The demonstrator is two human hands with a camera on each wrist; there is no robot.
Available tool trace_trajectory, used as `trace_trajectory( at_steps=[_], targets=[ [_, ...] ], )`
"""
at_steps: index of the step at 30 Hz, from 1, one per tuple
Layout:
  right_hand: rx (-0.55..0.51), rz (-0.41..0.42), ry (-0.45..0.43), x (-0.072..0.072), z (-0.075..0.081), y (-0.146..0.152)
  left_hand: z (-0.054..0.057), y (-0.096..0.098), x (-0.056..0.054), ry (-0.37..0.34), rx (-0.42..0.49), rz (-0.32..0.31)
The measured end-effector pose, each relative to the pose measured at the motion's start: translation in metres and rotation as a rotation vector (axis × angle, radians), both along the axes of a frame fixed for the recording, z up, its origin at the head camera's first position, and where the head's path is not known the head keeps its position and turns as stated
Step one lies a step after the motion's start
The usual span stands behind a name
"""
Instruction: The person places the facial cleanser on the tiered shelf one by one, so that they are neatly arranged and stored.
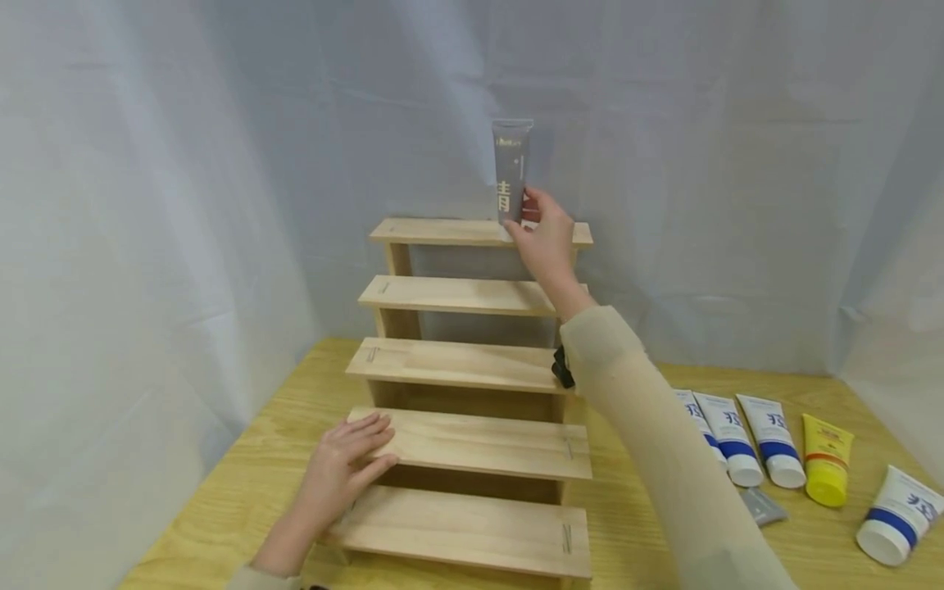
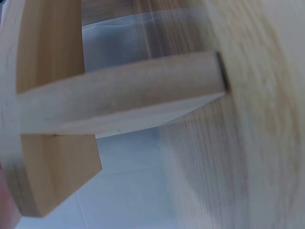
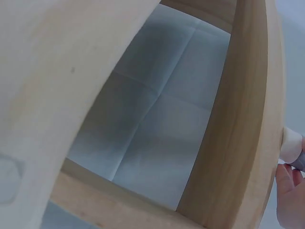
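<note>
A grey squeeze tube with pale lettering stands cap-down at the top shelf of a stepped wooden rack. My right hand pinches it low down, between thumb and fingers, right of the shelf's middle. In the right wrist view, its white cap meets the board's edge, with the fingers beside it. My left hand rests on the left end of the second-lowest shelf, fingers straight. The left wrist view shows mostly the rack's side boards, with a sliver of hand at the left edge.
Right of the rack, several white tubes with blue bands lie on the wooden table. A yellow tube is among them, and another grey tube lies nearer the front. Pale sheeting hangs behind and at both sides.
</note>
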State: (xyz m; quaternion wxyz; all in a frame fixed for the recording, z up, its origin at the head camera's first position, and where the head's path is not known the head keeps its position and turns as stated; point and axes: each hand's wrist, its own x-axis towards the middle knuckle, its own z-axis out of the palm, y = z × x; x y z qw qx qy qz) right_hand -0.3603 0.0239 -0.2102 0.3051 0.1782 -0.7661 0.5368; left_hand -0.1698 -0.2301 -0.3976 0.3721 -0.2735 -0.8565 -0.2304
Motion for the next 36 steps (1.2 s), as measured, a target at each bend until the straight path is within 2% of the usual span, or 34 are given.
trace_trajectory(
  at_steps=[9,16,29,33,36],
  targets=[
    [0.042,-0.029,-0.065,-0.002,0.001,-0.005,0.000,-0.001,0.001,-0.013,0.006,0.005],
    [0.120,-0.122,-0.108,-0.004,0.000,-0.008,0.000,-0.001,0.002,-0.013,0.005,0.007],
    [0.230,-0.228,-0.150,-0.005,0.001,-0.012,0.000,0.000,0.002,-0.011,0.010,0.006],
    [0.222,-0.224,-0.162,-0.005,0.001,-0.010,-0.001,0.001,0.002,-0.015,0.015,0.006],
    [0.159,-0.193,-0.161,-0.003,0.001,-0.007,-0.001,0.003,0.000,-0.017,0.012,0.003]
  ],
)
